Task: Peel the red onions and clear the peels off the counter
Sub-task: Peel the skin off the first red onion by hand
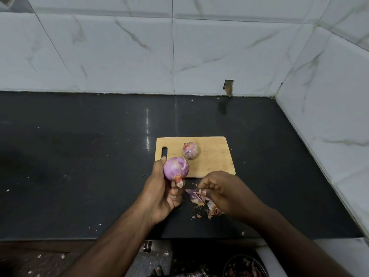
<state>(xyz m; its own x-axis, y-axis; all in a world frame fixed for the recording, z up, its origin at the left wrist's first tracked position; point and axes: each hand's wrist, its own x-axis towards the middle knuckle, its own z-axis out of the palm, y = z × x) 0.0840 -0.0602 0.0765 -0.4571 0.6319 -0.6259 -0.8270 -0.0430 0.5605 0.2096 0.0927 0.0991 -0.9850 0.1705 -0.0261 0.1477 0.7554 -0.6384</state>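
Note:
My left hand (162, 193) grips a mostly peeled red onion (176, 168) just above the counter, at the near-left corner of a wooden cutting board (215, 156). A second red onion (191, 150), with patches of skin on it, sits on the board. My right hand (221, 190) pinches a strip of purple peel (194, 195) to the right of the held onion. More loose peels (212, 207) lie on the black counter (79, 166) under and beside that hand.
Marble-look tiled walls close off the counter at the back and right. Small peel crumbs dot the counter. Below the front edge, a dark round bin (244, 266) holding peels stands at the lower right.

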